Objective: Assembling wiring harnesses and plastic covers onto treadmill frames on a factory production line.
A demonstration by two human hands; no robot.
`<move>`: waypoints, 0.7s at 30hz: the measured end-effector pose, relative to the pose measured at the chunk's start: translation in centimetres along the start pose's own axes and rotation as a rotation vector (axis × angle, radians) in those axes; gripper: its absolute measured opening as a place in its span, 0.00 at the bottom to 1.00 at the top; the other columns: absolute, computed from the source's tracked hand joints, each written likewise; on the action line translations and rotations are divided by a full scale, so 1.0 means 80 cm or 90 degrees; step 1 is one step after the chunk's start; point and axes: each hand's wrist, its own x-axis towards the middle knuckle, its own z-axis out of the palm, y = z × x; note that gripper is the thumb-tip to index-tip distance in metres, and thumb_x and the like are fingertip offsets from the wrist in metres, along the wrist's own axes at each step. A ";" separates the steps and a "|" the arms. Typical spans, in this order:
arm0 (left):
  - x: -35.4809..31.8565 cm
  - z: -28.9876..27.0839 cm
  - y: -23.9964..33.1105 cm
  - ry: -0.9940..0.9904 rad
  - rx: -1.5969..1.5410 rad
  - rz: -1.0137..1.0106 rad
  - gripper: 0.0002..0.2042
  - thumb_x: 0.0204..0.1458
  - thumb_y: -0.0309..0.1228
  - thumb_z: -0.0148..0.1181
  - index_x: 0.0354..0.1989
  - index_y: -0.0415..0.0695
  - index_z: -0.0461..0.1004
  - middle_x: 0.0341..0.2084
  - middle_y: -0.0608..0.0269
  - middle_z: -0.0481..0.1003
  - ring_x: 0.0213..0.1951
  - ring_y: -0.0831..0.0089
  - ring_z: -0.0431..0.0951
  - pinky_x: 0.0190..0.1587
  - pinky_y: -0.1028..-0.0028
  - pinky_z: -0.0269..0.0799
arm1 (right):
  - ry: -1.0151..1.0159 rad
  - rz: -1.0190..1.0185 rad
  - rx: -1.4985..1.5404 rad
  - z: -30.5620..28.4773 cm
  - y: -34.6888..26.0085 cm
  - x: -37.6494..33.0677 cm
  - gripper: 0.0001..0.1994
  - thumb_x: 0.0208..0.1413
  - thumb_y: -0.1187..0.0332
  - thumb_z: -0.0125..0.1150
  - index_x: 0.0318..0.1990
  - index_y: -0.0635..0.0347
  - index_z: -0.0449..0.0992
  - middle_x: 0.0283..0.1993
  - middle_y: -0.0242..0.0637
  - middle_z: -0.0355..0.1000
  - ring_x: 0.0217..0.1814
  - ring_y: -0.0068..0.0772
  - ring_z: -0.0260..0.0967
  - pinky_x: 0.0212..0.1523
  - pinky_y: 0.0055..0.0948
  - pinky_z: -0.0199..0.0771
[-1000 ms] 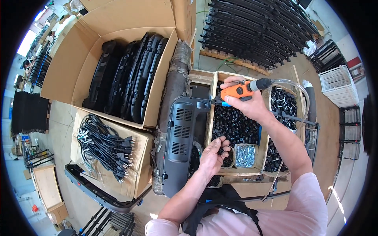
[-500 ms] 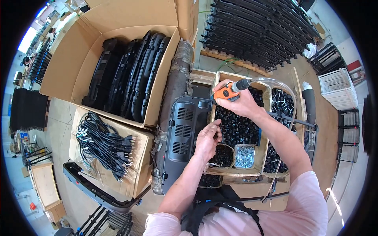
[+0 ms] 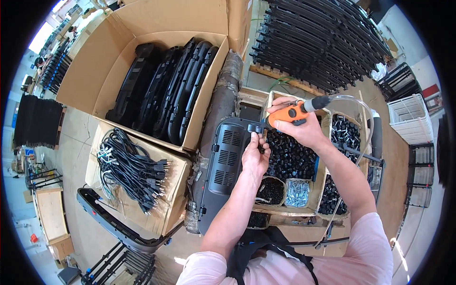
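A long black plastic housing (image 3: 222,164) with slotted vents lies in front of me, just left of the parts bins. My right hand (image 3: 306,130) is wrapped round an orange air screwdriver (image 3: 286,115), whose clear hose (image 3: 363,108) curves away to the right. The tool's front end points at the housing's far right corner; whether its tip touches is hidden. Close below that corner is my left hand (image 3: 255,156), thumb and fingers pinched together at the housing's edge. Small dark bits seem to show in its curled fingers, too small to name.
Beside the housing stands a wooden bin (image 3: 308,209) of small black parts, with a tub of silver screws (image 3: 297,192) and a tub of dark screws (image 3: 271,191). On the left are a carton (image 3: 90,90) of black housings and bundled black cables (image 3: 130,166). Black frames (image 3: 318,45) are stacked beyond.
My left hand has moved away from me, up to the housing's corner near the tool's front end. My right hand keeps hold of the screwdriver. The whole view has shifted slightly.
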 end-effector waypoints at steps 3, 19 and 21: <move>0.012 0.017 0.003 0.024 -0.145 -0.004 0.12 0.69 0.43 0.56 0.41 0.47 0.76 0.27 0.74 0.73 0.27 0.79 0.71 0.31 0.80 0.71 | 0.009 -0.005 0.034 -0.002 -0.003 -0.003 0.25 0.53 0.70 0.74 0.58 0.61 0.75 0.52 0.39 0.81 0.55 0.27 0.77 0.59 0.32 0.77; -0.001 0.031 0.025 -0.095 -0.206 0.002 0.13 0.71 0.44 0.52 0.46 0.47 0.74 0.30 0.72 0.72 0.31 0.77 0.71 0.35 0.77 0.72 | -0.003 -0.025 0.016 0.010 -0.014 0.006 0.25 0.54 0.70 0.74 0.58 0.63 0.73 0.53 0.41 0.80 0.58 0.30 0.76 0.62 0.34 0.76; -0.003 0.036 0.027 -0.066 -0.173 0.020 0.13 0.72 0.43 0.50 0.47 0.46 0.74 0.31 0.70 0.74 0.32 0.75 0.73 0.36 0.75 0.73 | 0.008 -0.034 0.035 0.018 -0.010 0.012 0.25 0.53 0.71 0.74 0.59 0.63 0.73 0.53 0.40 0.80 0.57 0.29 0.76 0.62 0.33 0.76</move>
